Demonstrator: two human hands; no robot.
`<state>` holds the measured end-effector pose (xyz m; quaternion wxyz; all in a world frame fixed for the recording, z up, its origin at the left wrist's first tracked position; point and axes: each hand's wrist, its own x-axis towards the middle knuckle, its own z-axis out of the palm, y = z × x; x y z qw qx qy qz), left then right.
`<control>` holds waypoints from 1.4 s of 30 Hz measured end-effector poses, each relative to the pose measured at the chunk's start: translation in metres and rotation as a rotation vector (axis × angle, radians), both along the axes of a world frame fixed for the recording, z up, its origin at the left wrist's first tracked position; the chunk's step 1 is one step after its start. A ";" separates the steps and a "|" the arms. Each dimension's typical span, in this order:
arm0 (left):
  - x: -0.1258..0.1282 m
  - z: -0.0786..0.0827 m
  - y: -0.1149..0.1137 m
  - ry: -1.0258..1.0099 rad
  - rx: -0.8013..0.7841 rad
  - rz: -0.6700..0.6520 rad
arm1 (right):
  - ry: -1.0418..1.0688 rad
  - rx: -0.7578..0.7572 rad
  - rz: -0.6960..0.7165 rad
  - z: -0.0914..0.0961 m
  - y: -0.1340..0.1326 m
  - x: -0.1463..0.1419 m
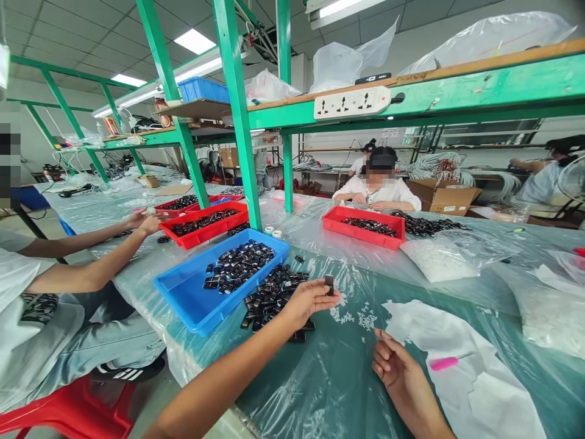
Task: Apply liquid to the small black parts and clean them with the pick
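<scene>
My left hand point(315, 300) holds a small black rectangular plastic piece point(329, 285) upright between thumb and fingers, above the table. Just left of it lies a loose heap of similar black pieces point(269, 299). Tiny white bits point(367, 318) are scattered on the green mat between my two hands. My right hand point(397, 364) hovers at the near side of those bits, its fingers curled in and the fingertips close together. Whatever they may pinch is too small to make out. To its right, a pink-handled tool point(444, 364) with a thin tip lies on a white sheet point(484, 381).
A blue tray point(183, 311) with black pieces stands beyond the heap. Red trays point(194, 238) sit farther left, another red tray point(363, 239) across the table. Clear bags of white bits point(441, 259) lie right. A green post point(237, 122) rises mid-table. Co-workers sit left and opposite.
</scene>
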<state>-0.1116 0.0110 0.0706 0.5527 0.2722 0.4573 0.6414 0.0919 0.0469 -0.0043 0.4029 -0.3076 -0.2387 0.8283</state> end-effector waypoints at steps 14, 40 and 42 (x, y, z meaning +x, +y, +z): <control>-0.020 0.016 -0.012 -0.018 0.051 0.043 | -0.022 0.014 -0.016 -0.002 0.000 -0.002; -0.075 0.016 -0.038 0.948 0.162 0.511 | -0.083 0.131 0.060 -0.014 0.005 -0.005; -0.105 0.028 -0.041 0.997 0.087 0.591 | -0.088 0.144 0.081 -0.016 0.005 -0.006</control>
